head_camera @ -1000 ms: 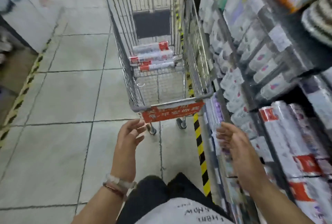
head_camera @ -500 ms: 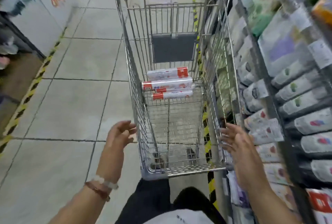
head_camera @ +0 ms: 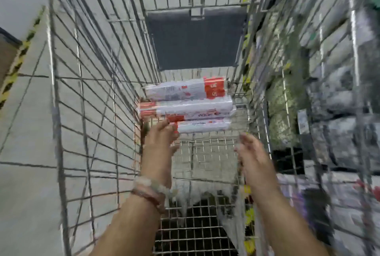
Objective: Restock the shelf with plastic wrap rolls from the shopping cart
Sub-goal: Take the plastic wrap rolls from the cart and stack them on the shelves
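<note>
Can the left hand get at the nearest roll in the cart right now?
Probably yes. The left hand is inside the cart, fingers open, at the red end of the nearest roll. Nothing lies between them, though blur hides whether they touch.
</note>
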